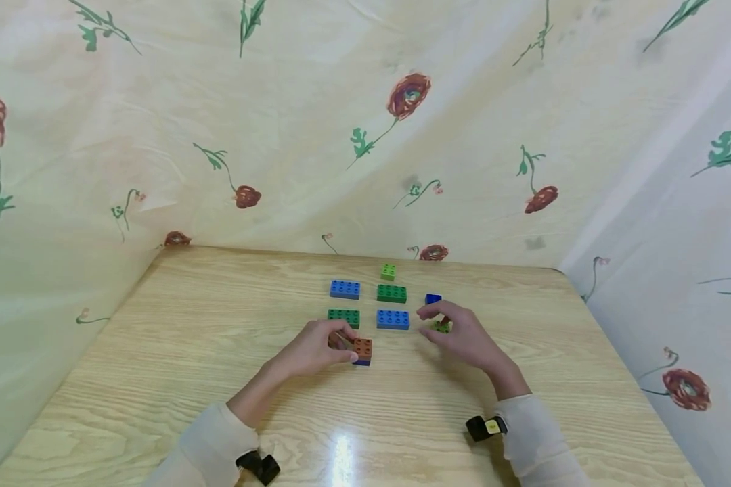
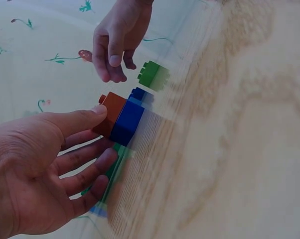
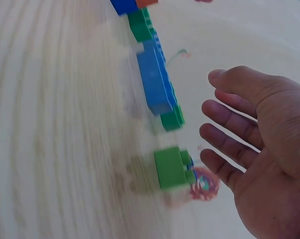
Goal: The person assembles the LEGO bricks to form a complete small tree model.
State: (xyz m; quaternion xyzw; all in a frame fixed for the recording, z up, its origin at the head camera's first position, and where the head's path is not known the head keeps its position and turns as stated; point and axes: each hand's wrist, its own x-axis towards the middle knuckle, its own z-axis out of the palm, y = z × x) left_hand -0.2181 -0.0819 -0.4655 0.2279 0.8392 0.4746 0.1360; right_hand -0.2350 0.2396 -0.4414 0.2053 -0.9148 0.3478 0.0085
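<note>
My left hand point(image 1: 317, 348) pinches a small orange brick point(image 1: 363, 346) stacked on a dark blue brick point(image 2: 127, 123). In the left wrist view the thumb lies against the orange brick, and the other fingers spread below it. I cannot tell whether the stack touches the table. My right hand point(image 1: 466, 335) hovers, fingers apart and holding nothing, over a small light green brick point(image 3: 170, 168). That brick point(image 1: 441, 327) is partly hidden by the hand in the head view, with a small red patch beside it. A small dark blue brick point(image 1: 433, 299) lies just beyond the right hand.
Two long green bricks point(image 1: 392, 293) and two long blue bricks point(image 1: 392, 319) lie in a two-by-two layout. Behind them sits a small lime brick point(image 1: 388, 272). Flower-printed cloth point(image 1: 304, 135) walls the wooden table point(image 1: 219, 304) at the back and sides.
</note>
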